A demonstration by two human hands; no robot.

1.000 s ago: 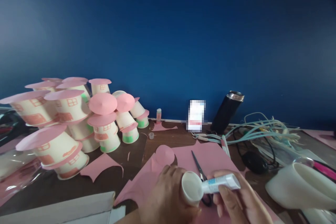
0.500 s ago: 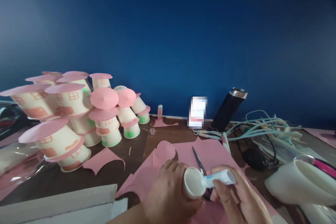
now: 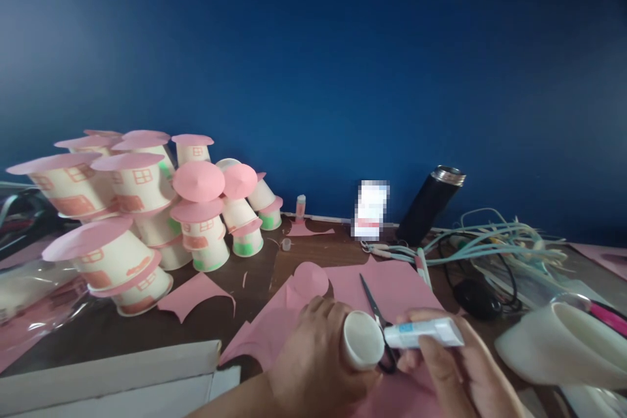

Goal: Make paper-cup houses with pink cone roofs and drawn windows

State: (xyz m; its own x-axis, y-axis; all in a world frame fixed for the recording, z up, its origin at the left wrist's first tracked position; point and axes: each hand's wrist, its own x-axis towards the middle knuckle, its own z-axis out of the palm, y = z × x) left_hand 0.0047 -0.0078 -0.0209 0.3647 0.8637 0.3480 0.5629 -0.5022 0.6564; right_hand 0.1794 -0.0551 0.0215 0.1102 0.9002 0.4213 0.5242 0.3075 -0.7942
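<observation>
One white paper cup (image 3: 363,341) at the near middle of the scene, its rimmed end turned toward the camera, and the left hand (image 3: 313,359) has it wrapped, fingers closed round the wall from the left. Just to the right comes a white tube (image 3: 424,333), by its look a glue stick, pinched between the thumb and fingers of the right hand (image 3: 450,366). Its tip points left, right at the cup's rim; touching or barely apart, I can't tell. So gluing that rim looks like the step in hand, and the next move seems to call for a steady left grip while the tip meets the edge and the cup or tube turns. Beneath the hands, dark scissors (image 3: 371,294) lie on a pink sheet (image 3: 401,281), blades pointing far, with a pink disc (image 3: 310,281) left of them. Farther left, pink-topped cup towers (image 3: 200,228) crowd together; far right, a black bottle (image 3: 426,209) leans by the blue wall (image 3: 313,78).
</observation>
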